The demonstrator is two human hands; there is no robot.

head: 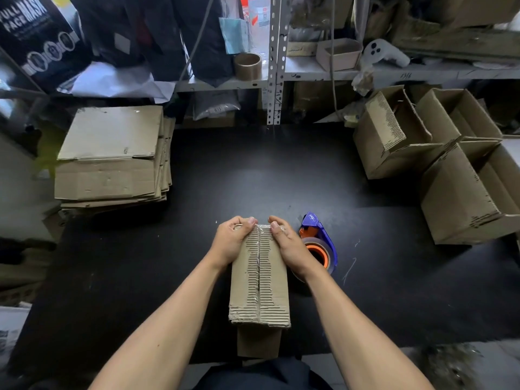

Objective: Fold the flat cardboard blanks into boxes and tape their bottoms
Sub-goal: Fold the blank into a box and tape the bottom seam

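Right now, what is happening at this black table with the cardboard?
A person is pressing clear tape along the bottom seam of a brown cardboard box, which lies on the black table. The left hand and right hand grip its far end. A purple and orange tape dispenser lies beside the right hand. Flat cardboard blanks are stacked left; finished open boxes stand right.

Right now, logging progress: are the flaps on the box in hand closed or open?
Closed: the box flaps meet at a taped centre seam, both hands pressing its far end.

Brown ridged box (pixel 260 277), black table (pixel 253 170), blue-and-orange tape dispenser (pixel 319 243), possibly clear tape.
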